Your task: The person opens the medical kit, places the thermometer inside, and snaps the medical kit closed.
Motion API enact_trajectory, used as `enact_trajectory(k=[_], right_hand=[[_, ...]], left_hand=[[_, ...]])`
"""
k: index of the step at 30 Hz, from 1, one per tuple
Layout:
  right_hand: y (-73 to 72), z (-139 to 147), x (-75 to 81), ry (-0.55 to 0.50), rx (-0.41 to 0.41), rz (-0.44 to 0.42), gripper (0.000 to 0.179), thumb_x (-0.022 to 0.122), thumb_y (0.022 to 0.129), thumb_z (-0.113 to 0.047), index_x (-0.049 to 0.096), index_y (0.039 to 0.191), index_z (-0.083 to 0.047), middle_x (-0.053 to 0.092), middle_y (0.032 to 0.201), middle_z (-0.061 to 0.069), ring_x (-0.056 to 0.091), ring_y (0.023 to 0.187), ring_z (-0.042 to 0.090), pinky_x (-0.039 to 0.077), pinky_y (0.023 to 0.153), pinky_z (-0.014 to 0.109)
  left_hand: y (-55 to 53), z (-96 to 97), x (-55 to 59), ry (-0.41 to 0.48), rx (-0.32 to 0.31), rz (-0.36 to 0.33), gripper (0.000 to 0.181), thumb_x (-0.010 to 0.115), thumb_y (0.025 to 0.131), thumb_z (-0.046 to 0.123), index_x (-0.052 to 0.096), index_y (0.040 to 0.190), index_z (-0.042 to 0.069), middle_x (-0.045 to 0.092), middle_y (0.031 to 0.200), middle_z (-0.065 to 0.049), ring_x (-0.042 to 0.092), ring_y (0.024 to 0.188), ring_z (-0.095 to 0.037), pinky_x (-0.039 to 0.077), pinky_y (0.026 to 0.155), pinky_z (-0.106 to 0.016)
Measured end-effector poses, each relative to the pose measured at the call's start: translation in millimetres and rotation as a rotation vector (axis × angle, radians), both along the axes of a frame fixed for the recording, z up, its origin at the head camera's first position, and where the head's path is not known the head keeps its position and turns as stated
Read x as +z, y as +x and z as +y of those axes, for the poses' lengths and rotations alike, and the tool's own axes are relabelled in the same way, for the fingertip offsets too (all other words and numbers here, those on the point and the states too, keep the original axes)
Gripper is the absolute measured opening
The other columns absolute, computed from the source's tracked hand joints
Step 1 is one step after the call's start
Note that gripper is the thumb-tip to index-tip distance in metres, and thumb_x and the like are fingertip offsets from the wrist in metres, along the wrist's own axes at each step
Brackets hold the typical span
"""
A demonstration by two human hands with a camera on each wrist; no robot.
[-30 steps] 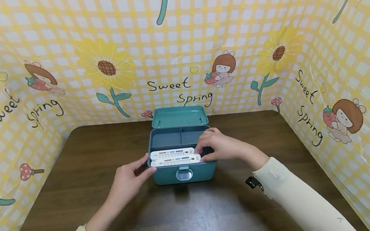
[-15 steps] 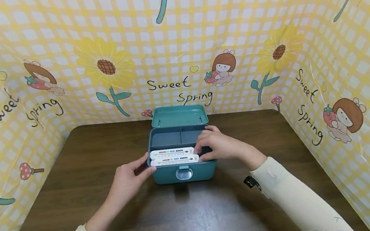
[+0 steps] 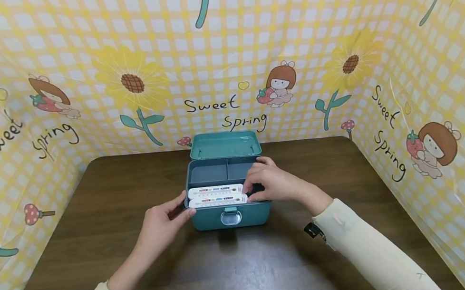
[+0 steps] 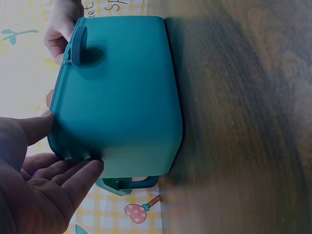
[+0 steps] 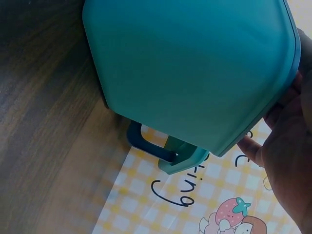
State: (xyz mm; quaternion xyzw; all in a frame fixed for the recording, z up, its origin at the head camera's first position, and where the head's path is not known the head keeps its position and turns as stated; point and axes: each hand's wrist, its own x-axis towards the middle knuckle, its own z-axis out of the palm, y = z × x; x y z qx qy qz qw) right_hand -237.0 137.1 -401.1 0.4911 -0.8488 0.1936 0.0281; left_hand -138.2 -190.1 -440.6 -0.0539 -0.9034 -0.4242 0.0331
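Note:
An open teal storage box [image 3: 251,214] with a clear front latch stands on the table. In its front compartment lie two slim white thermometers, printed with coloured labels and a fine scale: a rear thermometer [image 3: 214,191] and a front thermometer [image 3: 215,201]. My left hand [image 3: 161,225] grips the box's left front corner, thumb at the front rim and fingers along the side [image 4: 80,168]. With bent thumb and fingers, my right hand [image 3: 275,183] pinches the front thermometer's right end inside the box. The fingertips are partly hidden there. Only the box's outside shows in the right wrist view.
The box lid [image 3: 225,145] is tipped back behind the box. A grey-blue divided tray [image 3: 207,173] fills the rear part. A folding handle [image 5: 146,145] hangs at the back. Patterned yellow checked cloth [image 3: 206,62] surrounds the brown table [image 3: 145,174] at the back and sides.
The front thermometer has slid slightly left, its right end moving with my right hand's fingers. My left hand keeps its place on the box corner.

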Motion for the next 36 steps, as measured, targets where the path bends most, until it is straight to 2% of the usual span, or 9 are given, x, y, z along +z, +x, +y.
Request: enact_trajectory(k=[11,19,25,36], right_hand=[[1.1,-4.2,-3.9,-0.017,-0.003,0.044,0.013,0.086,0.085,-0.028,0.077,0.093,-0.023,0.069,0.088,-0.015,0.057,0.100,0.007,0.021,0.120,0.065],[0.4,-2.9,-6.1,-0.027,0.006,0.060,0.014,0.086,0.085,-0.028,0.076,0.093,-0.023,0.069,0.088,-0.014,0.057,0.101,0.008,0.021,0.119,0.066],[1.8,-0.4,-5.8,-0.042,0.007,0.056,0.015,0.086,0.085,-0.027,0.077,0.095,-0.022,0.070,0.089,-0.012,0.057,0.100,0.008,0.021,0.120,0.064],[3.6,8.7,-5.9,-0.077,-0.034,0.043,0.019,0.085,0.086,-0.032,0.077,0.100,-0.021,0.068,0.095,-0.013,0.058,0.102,0.007,0.022,0.121,0.062]], left_hand=[[0.4,-0.1,2.2,-0.007,0.005,-0.018,0.070,0.076,0.090,0.049,0.056,0.148,0.016,0.062,0.142,-0.013,0.071,0.112,-0.028,0.062,0.087,-0.039],[-2.0,-1.9,2.8,-0.006,-0.005,-0.005,0.069,0.077,0.089,0.050,0.058,0.146,0.017,0.064,0.140,-0.012,0.072,0.109,-0.023,0.063,0.085,-0.036],[-3.8,-3.1,4.4,-0.006,-0.016,-0.002,0.069,0.078,0.089,0.050,0.059,0.146,0.016,0.065,0.138,-0.013,0.072,0.110,-0.025,0.063,0.086,-0.040],[-5.1,-3.5,7.9,0.012,-0.028,-0.006,0.069,0.080,0.087,0.048,0.061,0.144,0.013,0.068,0.135,-0.013,0.072,0.111,-0.027,0.062,0.086,-0.038]])
